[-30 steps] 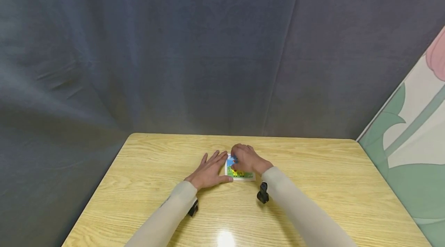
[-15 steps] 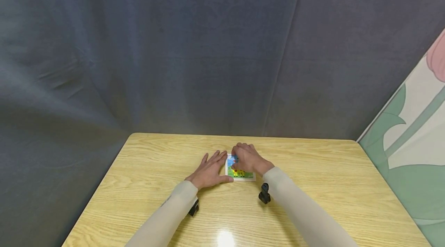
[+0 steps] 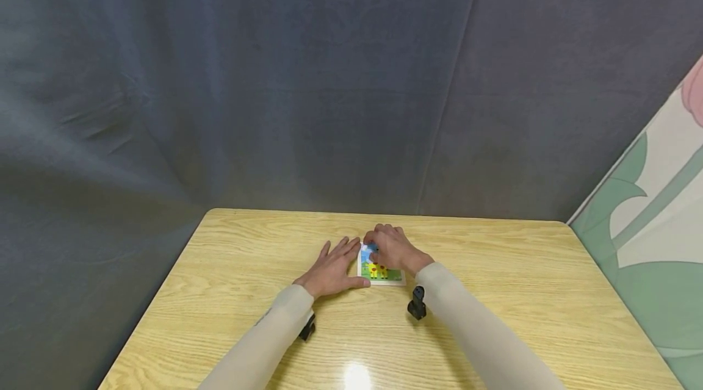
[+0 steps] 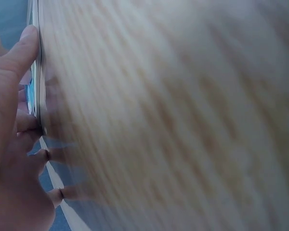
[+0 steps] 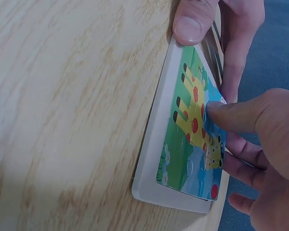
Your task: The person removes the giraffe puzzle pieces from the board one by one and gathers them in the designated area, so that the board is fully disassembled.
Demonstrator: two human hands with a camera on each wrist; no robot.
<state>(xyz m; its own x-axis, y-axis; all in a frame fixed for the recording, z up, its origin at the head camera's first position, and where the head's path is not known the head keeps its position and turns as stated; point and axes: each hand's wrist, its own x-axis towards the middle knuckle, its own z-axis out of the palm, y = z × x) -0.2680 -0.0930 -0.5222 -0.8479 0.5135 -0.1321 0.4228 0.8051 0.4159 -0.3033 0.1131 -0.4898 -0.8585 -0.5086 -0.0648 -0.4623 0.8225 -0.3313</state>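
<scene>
A small jigsaw puzzle (image 3: 379, 274) of a yellow giraffe with red spots lies in a white tray (image 5: 147, 173) on the wooden table. My left hand (image 3: 329, 271) is spread flat at the tray's left side, fingers straight. Its thumb (image 5: 189, 29) presses on the tray's near-left corner. Over the puzzle's far part, my right hand (image 3: 394, 249) bends its fingers and thumb around a blue puzzle piece (image 5: 213, 126). In the right wrist view the thumb touches the picture, while the fingertips are partly hidden past the giraffe's head.
The wooden table (image 3: 494, 292) extends around the tray. Behind it hangs a dark grey-blue curtain (image 3: 340, 85), and a flower-patterned panel (image 3: 653, 243) stands at the right. A black wrist camera (image 3: 417, 303) sits under the right sleeve.
My right hand has shifted slightly away from me, its thumb drawn up the picture nearer the fingers, uncovering more of the giraffe. The left hand has stayed in place.
</scene>
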